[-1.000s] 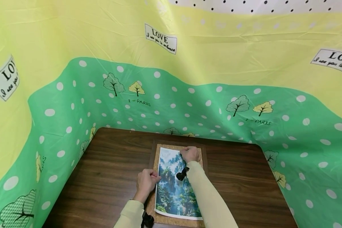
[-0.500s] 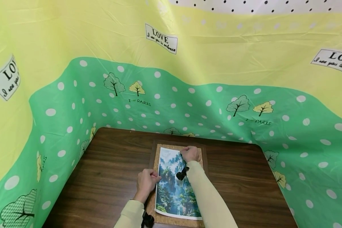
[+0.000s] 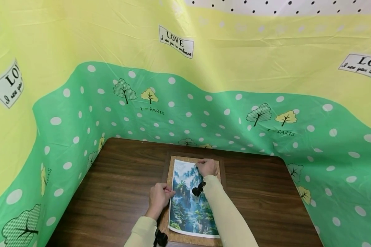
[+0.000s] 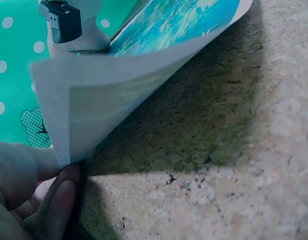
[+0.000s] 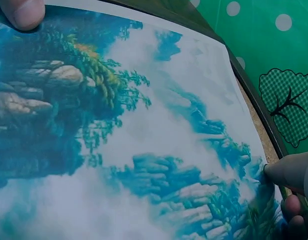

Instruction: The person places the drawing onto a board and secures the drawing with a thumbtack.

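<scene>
A printed landscape picture (image 3: 185, 195) of blue-green mountains and waterfalls lies over a cork board (image 3: 180, 236). My left hand (image 3: 159, 197) pinches the picture's left edge between thumb and fingers. In the left wrist view, the paper (image 4: 109, 100) bows up off the cork, showing its pale underside. At the far edge, my right hand (image 3: 208, 167) holds the picture's top border, fingers curled. The right wrist view shows a fingertip on the paper's rim; whether something small sits under it cannot be made out. The left thumb (image 5: 29, 15) also appears there.
A dark wooden frame (image 3: 166, 168) borders the cork. The board lies on a brown wood-grain table (image 3: 126, 178). A green and yellow curtain (image 3: 222, 68) hangs behind the table and along its sides. Each wrist wears a small black camera (image 3: 199, 189).
</scene>
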`<state>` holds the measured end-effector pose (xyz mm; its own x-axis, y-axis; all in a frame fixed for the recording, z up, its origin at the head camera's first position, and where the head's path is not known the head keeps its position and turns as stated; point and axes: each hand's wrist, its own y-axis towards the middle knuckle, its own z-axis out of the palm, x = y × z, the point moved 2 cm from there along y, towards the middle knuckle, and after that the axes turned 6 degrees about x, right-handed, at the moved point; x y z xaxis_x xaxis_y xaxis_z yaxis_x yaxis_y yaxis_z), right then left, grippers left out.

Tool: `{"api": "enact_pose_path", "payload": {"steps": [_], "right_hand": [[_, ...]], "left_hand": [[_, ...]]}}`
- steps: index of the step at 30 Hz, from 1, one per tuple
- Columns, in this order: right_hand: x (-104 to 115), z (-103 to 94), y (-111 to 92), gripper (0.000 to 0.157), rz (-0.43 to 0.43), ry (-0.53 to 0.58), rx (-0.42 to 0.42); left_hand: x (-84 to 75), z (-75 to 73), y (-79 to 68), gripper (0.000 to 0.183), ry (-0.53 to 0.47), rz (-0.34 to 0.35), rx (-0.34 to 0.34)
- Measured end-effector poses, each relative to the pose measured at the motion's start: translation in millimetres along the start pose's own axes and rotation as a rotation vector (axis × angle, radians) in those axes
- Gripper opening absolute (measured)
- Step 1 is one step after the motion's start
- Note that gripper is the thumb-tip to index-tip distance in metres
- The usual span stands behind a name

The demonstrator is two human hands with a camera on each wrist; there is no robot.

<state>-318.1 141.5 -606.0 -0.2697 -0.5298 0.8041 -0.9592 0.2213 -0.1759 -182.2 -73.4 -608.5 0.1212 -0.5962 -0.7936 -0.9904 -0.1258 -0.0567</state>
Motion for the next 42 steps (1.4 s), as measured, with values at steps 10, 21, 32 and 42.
{"api": "enact_pose_path", "payload": {"steps": [10,21,32,42], "right_hand": [[-4.6,-7.2,3.5,0.005,-0.017,-0.019,0.017],[-9.0,-11.2,4.6,0.006,-0.041,-0.015,0.016],[-31.5,-35.4,8.9,0.027,-0.237,0.049,0.163],[-47.7,-67.0,-22.0,0.026,-0.326,0.093,0.160]], "left_hand": [[-0.5,3.7,4.3,0.028,-0.005,-0.002,0.009],[0.8,8.7,7.5,0.028,0.003,0.018,0.009],[-3.9,11.9,13.2,0.027,-0.006,0.017,0.024],[0.1,-2.0,20.9,0.028,0.027,-0.023,0.033]]}}
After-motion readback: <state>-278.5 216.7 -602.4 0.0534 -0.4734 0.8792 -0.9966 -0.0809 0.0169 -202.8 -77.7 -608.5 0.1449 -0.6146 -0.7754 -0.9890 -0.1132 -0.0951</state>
